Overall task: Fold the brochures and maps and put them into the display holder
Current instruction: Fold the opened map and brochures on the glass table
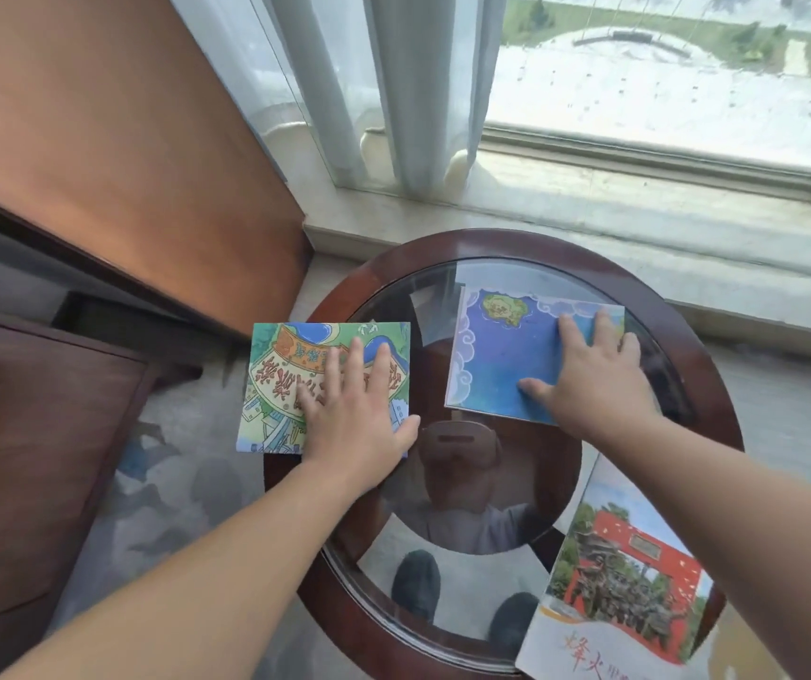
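A folded green and orange illustrated map [286, 365] lies at the left edge of a round glass-topped table [443, 247], overhanging the rim. My left hand [354, 409] presses flat on it, fingers spread. A folded blue map [501, 355] with a small green island drawing lies on the glass at the right. My right hand [590, 380] rests flat on its right half. A brochure [624, 576] with a red gate photo lies at the table's near right edge. No display holder is in view.
A stone window sill [590, 213] and sheer curtains [393, 90] stand behind the table. A dark wooden cabinet [26, 409] is on the left. My shoes [418, 581] show through the glass on the patterned carpet.
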Motion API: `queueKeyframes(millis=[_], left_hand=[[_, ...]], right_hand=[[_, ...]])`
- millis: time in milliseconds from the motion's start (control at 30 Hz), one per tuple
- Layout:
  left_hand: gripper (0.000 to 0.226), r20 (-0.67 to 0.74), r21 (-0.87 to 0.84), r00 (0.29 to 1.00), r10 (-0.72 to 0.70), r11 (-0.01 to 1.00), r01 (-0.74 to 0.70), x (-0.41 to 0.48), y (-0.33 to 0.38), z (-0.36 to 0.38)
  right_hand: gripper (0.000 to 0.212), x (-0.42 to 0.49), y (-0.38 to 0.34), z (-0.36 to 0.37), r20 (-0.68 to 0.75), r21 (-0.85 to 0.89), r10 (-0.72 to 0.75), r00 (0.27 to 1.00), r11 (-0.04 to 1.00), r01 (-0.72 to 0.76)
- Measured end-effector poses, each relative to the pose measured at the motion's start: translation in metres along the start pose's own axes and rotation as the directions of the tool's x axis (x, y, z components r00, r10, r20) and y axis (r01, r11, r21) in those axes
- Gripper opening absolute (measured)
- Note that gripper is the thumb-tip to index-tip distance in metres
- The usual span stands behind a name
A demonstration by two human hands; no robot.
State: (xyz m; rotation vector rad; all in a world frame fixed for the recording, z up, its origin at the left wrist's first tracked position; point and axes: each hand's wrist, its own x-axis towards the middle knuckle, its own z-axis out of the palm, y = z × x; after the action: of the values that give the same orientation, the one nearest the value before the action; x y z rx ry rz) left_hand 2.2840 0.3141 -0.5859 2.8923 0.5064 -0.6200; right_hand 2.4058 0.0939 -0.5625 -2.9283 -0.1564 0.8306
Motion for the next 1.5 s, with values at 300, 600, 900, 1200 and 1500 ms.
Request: queueKeyframes(millis=[300,600,900,1200,1500], left_hand=[[0.088,-0.012,-0.128,1.0,0.002,0.992,-0.004,-0.013,0.012,0.001],[0.064,-0.013,-0.443,0.999,0.03,0.896,-0.032,-0.015,0.017,-0.03],[0.072,-0.023,-0.093,0.983,0.181,0.979,-0.182,-0.026,0.026,-0.019],[0.064,0.013,0.084,0.743,0.669,0.74,-0.667,-0.069,-0.005,0.0],[0.091,-0.066,-0.083,0.998,-0.021,0.996,0.015,-0.017,0.039,-0.007]], right_hand=[[0.112,0.01,-0.008,-0.011,-0.046,0.255,0.219,0.975,0.946,-0.2],[0.115,0.013,0.001,-0.012,0.003,0.225,0.301,0.954,0.929,-0.294],[0.095,0.014,-0.003,-0.008,0.07,0.322,0.387,0.919,0.863,-0.389],[0.085,0.015,0.014,-0.025,-0.028,0.401,0.303,0.953,0.876,-0.267],[0.041,0.01,0.039,-0.026,-0.087,0.589,0.43,0.899,0.749,-0.302]])
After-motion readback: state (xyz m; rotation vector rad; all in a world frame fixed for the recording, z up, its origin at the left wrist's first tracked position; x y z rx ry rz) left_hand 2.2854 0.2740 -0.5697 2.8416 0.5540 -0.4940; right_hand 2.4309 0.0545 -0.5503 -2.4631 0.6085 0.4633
